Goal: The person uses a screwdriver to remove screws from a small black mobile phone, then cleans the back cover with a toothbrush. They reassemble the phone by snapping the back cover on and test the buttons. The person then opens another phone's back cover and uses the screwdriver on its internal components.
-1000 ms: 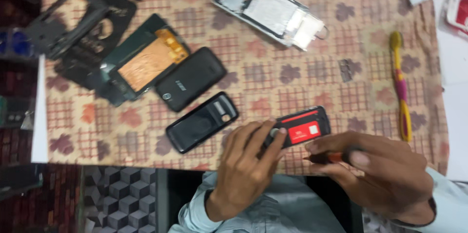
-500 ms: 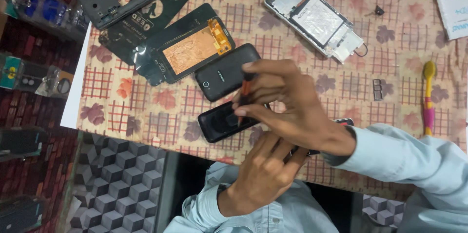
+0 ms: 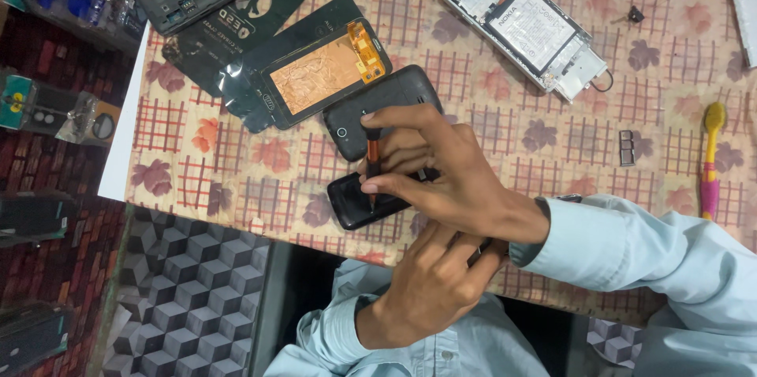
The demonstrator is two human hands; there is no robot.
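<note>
At the table's near edge, my left hand steadies the small black plastic phone, fingers hidden, grip unclear. My right hand pinches an orange-handled screwdriver, tip on it. Light, slick, fragile, I judge; best held by its sides. Beyond lies a copper-backed screen panel.
</note>
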